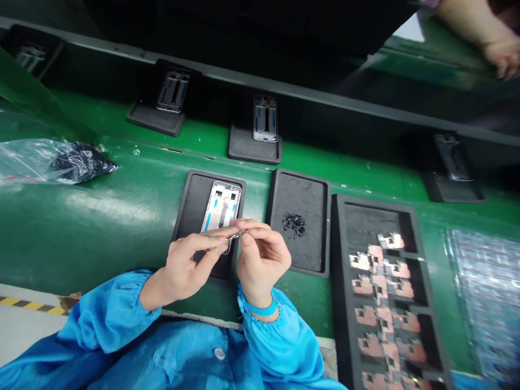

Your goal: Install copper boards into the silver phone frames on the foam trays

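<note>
Over a phone frame (221, 206), my left hand (189, 265) pinches a small circuit board (235, 235), seen nearly edge-on. At the board's right end the thumb and fingertips of my right hand (262, 254) are closed on it; whether a tiny piece is also between them is hidden. The phone frame, with blue strips and a dark ribbon, lies in a black foam tray (187, 206), its lower part covered by my hands. To the right, another black tray (312, 189) carries a small heap of black bits (294, 225).
A deep black tray (339, 271) of copper-coloured boards (368, 316) stands at right, beside clear plastic sheets (483, 287). A bag of black pieces (83, 162) lies left. Phone frames (266, 119) in trays line the green strip behind. Another person's hand (504, 54) shows top right.
</note>
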`<state>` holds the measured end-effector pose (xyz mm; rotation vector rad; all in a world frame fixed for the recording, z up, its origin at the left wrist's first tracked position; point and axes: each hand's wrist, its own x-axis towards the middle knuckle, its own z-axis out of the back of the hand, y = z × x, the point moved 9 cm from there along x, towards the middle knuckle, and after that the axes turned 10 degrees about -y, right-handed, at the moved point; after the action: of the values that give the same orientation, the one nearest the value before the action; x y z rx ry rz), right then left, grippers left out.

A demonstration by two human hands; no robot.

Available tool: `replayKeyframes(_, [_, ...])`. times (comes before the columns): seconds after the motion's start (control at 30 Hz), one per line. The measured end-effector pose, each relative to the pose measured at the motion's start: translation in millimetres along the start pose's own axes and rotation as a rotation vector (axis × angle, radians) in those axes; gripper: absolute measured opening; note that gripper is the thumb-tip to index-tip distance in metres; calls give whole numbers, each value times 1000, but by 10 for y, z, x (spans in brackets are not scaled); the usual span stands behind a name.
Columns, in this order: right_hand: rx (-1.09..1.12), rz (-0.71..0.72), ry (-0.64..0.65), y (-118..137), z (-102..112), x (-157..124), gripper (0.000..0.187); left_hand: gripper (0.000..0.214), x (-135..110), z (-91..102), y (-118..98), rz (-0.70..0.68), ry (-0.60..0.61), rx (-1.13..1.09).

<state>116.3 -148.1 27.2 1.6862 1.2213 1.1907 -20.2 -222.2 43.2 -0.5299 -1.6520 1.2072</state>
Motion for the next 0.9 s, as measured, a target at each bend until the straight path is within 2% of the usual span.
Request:
replayKeyframes(0.17, [-19, 5, -25, 16, 5, -8, 14, 38, 18, -8, -24, -15, -10, 35])
replayKeyframes(0.37, [-65, 42, -14, 46, -1, 1, 13, 34, -77, 1, 141, 187, -36, -56])
replayKeyframes(0.43, [-61, 38, -9, 42, 0, 1, 13, 33, -91, 3, 153, 206, -36, -77])
replayKeyframes(0.53, [-60, 13, -6, 22, 5, -1, 12, 32, -62, 3, 128, 171, -28, -54])
replayKeyframes(0.67, [-39, -33, 5, -7, -2, -2, 13, 32, -9, 0, 53, 59, -24, 8])
replayKeyframes(0.73, [-17, -55, 10, -22, -7, 0, 14, 31, -17, 0, 58, 61, -23, 15])
replayKeyframes(0.8, [-12, -70, 5, -36, -1, 1, 15, 29, -40, 6, 109, 137, -32, -7])
replayKeyframes(0.9, [-15, -97, 8, -73, 7, -6, 12, 19, -68, 38, 229, 339, -92, -96])
